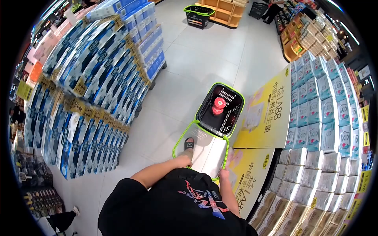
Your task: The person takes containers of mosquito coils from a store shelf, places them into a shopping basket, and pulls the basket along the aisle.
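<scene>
A black shopping basket (204, 118) with a bright green rim stands on the floor in front of me. Inside it sits a red container (219, 105) with a round pale mark on its top. The long green basket handle (180, 140) is swung toward my waist. My left hand (183, 161) is closed at the handle's near left end, its fingers partly hidden. At the near right corner, my right hand (224, 174) is closed around the handle. My sandalled foot (189, 144) shows within the handle's loop.
Blue boxed cartons (94, 67) are stacked high on the left. On the right, packs of tissue-like goods (315, 106) rise behind yellow sign boards (264, 110). Further ahead are another black basket (198, 19), a wooden shelf (226, 13) and a person's legs (271, 15).
</scene>
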### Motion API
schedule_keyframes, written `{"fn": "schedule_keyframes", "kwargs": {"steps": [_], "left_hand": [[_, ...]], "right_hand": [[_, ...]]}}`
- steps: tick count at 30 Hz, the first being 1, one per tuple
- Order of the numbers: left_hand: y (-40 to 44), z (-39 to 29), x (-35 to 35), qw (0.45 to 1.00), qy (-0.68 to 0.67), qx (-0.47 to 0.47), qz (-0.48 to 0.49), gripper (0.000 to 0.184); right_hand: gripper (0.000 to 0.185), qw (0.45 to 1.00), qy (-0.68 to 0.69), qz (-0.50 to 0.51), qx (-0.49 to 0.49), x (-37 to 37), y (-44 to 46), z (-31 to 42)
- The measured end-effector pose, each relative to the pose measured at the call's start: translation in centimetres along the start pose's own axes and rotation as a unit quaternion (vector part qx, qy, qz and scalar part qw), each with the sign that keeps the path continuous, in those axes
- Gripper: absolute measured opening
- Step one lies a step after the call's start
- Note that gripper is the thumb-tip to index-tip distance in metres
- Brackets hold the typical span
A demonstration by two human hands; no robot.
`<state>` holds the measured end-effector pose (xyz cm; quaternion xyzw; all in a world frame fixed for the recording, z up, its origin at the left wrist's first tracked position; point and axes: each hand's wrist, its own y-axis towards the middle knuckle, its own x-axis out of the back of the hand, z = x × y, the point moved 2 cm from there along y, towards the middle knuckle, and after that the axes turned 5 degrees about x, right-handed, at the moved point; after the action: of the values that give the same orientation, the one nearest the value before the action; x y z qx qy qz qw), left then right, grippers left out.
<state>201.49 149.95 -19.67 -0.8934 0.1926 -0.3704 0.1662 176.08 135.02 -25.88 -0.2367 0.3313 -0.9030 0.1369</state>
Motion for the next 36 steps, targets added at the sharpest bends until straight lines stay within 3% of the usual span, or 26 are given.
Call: {"fn": "schedule_keyframes", "kwargs": {"steps": [3, 5, 9, 11, 13, 17, 18, 20, 23, 24, 28, 30, 33, 35, 36], "left_hand": [[2.3, 1.6, 4.0, 1.0, -0.002, -0.013, -0.012, 0.026], [3.5, 2.3, 7.0, 0.998, -0.054, 0.027, -0.005, 0.029], [7.0, 4.7, 10.7, 0.996, -0.051, 0.062, 0.048, 0.034], [8.7, 6.1, 11.5, 0.996, -0.035, 0.056, 0.06, 0.035], [10.2, 7.0, 13.3, 0.997, -0.017, 0.066, 0.035, 0.037], [13.9, 9.2, 14.8, 0.991, -0.029, 0.071, 0.113, 0.043], [14.7, 9.5, 15.1, 0.991, -0.02, 0.063, 0.116, 0.043], [16.5, 10.1, 15.9, 0.986, -0.023, 0.088, 0.14, 0.047], [19.9, 10.3, 18.4, 0.979, 0.011, 0.11, 0.171, 0.05], [21.0, 10.5, 19.4, 0.98, 0.014, 0.094, 0.175, 0.053], [26.8, 10.5, 23.7, 0.972, -0.002, 0.098, 0.212, 0.054], [30.0, 10.6, 26.4, 0.977, 0.002, 0.086, 0.197, 0.054], [33.5, 9.5, 28.6, 0.968, 0.059, 0.087, 0.228, 0.052], [34.4, 8.7, 29.7, 0.967, 0.048, 0.126, 0.214, 0.051], [34.4, 8.5, 30.1, 0.988, 0.072, 0.101, 0.087, 0.05]], "right_hand": [[0.018, 0.999, -0.019, -0.005, -0.041, -1.1, 3.5, 2.7], [0.017, 0.999, -0.001, 0.004, -0.041, -2.0, 5.8, 4.3], [0.017, 0.998, 0.018, -0.047, 0.026, -3.0, 9.4, 7.8], [0.053, 0.999, -0.005, -0.041, 0.022, -2.9, 10.0, 10.9], [0.049, 0.999, -0.029, -0.04, 0.009, -2.9, 13.1, 10.6], [0.039, 0.989, -0.139, -0.021, -0.051, -2.4, 19.3, 10.0], [0.039, 0.99, -0.129, -0.03, -0.051, -2.2, 20.0, 9.9], [0.04, 0.966, -0.254, -0.053, 0.007, -2.1, 21.4, 10.9], [0.042, 0.982, -0.17, -0.063, -0.053, -2.4, 23.6, 14.6], [0.041, 0.993, -0.084, -0.064, -0.044, -2.5, 24.2, 16.5], [0.037, 0.996, -0.062, -0.063, 0.02, -1.7, 30.6, 20.9], [0.032, 0.999, 0.002, -0.05, -0.022, -0.7, 32.0, 25.1], [0.029, 0.998, -0.04, -0.045, -0.005, 0.8, 34.8, 28.2], [0.03, 0.998, -0.039, -0.037, -0.012, 1.6, 36.9, 29.4], [0.029, 0.999, -0.017, -0.041, -0.012, 1.6, 38.0, 29.6]]}}
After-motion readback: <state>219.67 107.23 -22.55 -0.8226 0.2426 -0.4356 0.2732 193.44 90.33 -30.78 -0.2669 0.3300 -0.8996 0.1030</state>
